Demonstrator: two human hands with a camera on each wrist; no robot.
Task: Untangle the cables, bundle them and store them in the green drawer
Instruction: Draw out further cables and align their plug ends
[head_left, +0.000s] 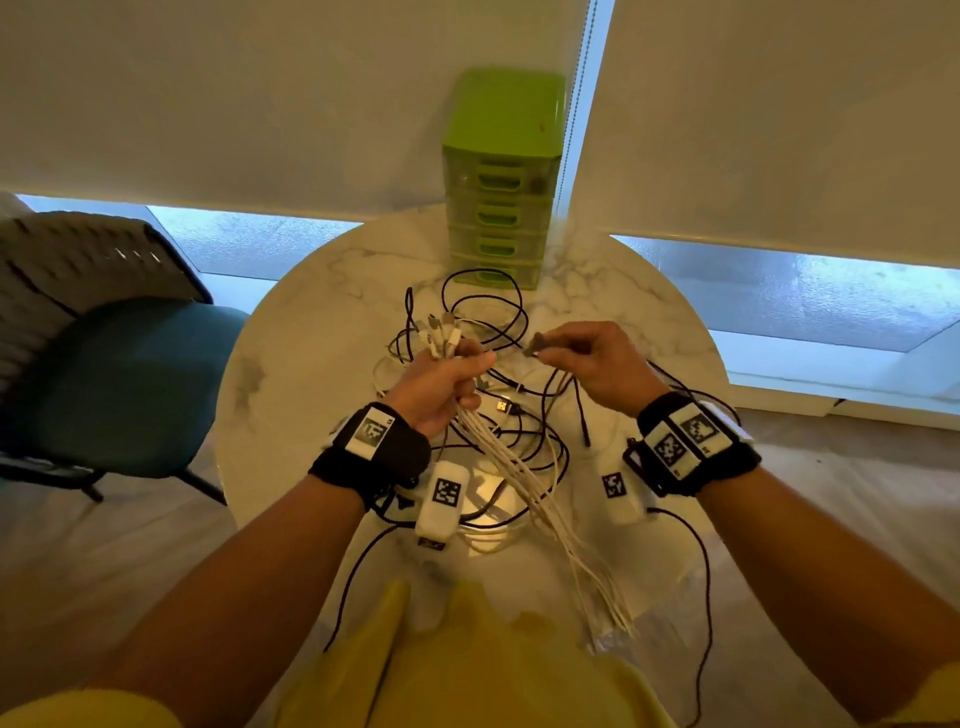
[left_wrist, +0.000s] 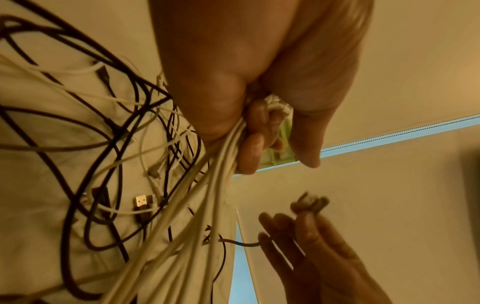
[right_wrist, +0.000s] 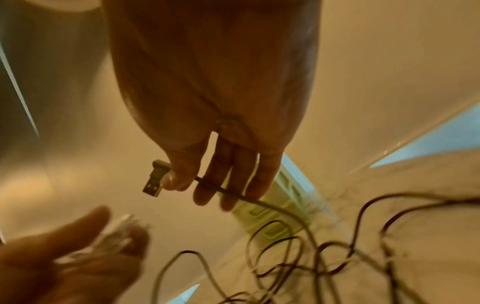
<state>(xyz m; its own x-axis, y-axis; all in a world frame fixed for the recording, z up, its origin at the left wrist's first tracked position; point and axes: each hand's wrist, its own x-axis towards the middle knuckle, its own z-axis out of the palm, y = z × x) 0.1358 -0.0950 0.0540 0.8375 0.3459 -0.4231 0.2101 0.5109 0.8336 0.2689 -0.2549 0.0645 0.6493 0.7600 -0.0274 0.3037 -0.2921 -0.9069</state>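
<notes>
Cables (head_left: 483, 332) lay tangled at the centre of a round marble table (head_left: 322, 291), black and white strands crossing each other. Left hand (head_left: 441, 379) was raised above the tangle w/ fingers curled tight round a bunch of white cables (head_left: 519, 462); their connector ends fanned out above the fist, and the loose lengths trailed toward the near edge of the table. In the left wrist view the same fist (left_wrist: 233, 82) closed on the white bunch (left_wrist: 207, 195), thumb alongside. Right hand (head_left: 587, 364) was held just right of the left, apart from it, pinching a black USB plug (head_left: 535, 344) between thumb and forefinger; remaining fingers were loosely extended. Right wrist view showed the plug (right_wrist: 153, 183) at the thumb tip, w/ its black cord (right_wrist: 259, 201) running under the fingers down into the tangle.

Green drawer unit (head_left: 498, 182) stood at the far edge of the table, approx. centre, all drawers shut. A black loop lay against its base. Bare marble showed left and right of the tangle. A teal chair (head_left: 119, 384) stood left of the table, near its edge. One black cord (head_left: 701, 571) hung over the near-right edge.
</notes>
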